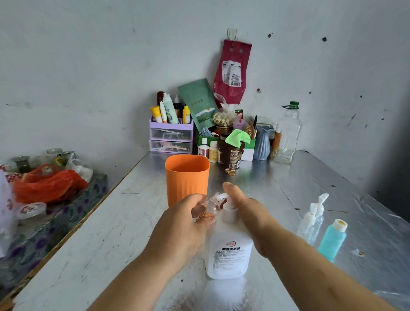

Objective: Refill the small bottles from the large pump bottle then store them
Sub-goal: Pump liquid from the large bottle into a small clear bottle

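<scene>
At lower centre of the frame, grips the small clear bottle (207,212) with the curled left hand (183,226), at the spout of the large pump bottle (228,253), upright on the tabletop (97,242). Presses the pump head (224,197) with the straight right hand (247,214). Likely light, thin, slippery: best held around the body.

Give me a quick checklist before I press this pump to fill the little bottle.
1. Large pump bottle upright on the table: ok.
2. Left hand grips the small clear bottle: ok.
3. Small bottle's mouth under the spout: cannot tell, blurred.
4. Right hand on the pump head: ok.
5. Orange cup upright, open-topped: ok.
</scene>
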{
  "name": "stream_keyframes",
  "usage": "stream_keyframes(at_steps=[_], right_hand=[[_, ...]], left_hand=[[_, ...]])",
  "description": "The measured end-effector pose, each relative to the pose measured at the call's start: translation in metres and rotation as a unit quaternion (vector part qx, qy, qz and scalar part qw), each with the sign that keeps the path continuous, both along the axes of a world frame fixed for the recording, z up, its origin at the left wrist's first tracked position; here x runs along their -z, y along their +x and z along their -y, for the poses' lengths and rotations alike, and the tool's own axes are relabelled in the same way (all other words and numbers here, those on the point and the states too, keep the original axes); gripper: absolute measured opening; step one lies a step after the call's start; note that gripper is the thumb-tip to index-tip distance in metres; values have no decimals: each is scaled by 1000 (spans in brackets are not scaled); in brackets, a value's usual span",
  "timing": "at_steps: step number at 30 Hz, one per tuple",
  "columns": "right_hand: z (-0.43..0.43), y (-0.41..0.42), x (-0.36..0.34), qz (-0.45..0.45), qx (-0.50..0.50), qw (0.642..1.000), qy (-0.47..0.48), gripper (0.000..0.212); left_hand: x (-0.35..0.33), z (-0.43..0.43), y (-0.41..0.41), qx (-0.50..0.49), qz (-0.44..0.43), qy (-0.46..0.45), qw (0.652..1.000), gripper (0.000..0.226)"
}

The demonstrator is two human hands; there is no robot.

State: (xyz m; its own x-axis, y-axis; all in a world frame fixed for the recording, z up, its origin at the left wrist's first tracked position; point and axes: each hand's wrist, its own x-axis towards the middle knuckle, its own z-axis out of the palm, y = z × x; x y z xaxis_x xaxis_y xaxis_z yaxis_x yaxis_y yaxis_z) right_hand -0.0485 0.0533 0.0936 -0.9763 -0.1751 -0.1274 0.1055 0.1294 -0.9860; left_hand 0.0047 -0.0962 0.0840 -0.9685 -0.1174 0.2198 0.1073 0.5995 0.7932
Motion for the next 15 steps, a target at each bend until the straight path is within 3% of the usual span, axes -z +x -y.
stream_keyframes(at_steps=[8, 15], right_hand=[[-1, -1, 0, 6, -6, 1000, -24, 58], [-1, -7, 3, -9, -6, 1000, -13, 48]], left_hand=[[-3, 1, 1, 3, -9, -9, 1000, 32], [-1, 0, 1, 2, -11, -6, 1000, 31]])
